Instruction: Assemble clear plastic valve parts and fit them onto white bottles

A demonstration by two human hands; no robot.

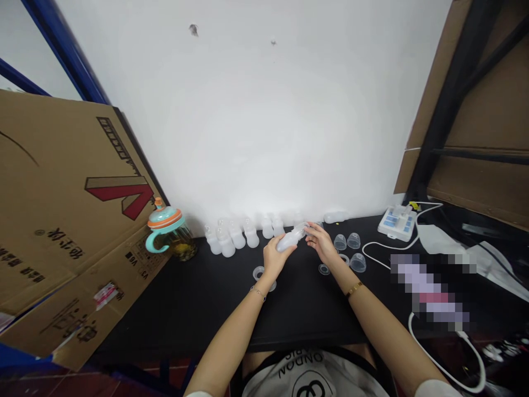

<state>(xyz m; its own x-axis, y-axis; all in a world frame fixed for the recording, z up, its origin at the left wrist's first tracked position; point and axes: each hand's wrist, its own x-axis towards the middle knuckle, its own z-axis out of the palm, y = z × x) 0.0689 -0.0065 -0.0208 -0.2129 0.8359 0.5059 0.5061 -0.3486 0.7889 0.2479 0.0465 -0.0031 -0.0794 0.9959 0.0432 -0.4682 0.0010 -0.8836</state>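
My left hand (278,255) is wrapped round the body of a translucent white baby bottle (285,242), which is tilted with its top toward the upper right. At that end, the fingers of my right hand (321,241) are closed on the bottle's clear top piece. Whether that piece is a cap or a teat is too small to tell. Under my left wrist lies a clear ring (258,273), partly covered. Close to my right hand are several clear domed caps (357,263) and another flat clear ring (324,269).
Several white bottles with teats (225,242) stand along the wall, and one bottle (335,217) lies on its side. A teal-lidded jug (171,234) stands left beside a large cardboard box (61,220). A white power strip (397,223) and cables occupy the right of the black table (198,309).
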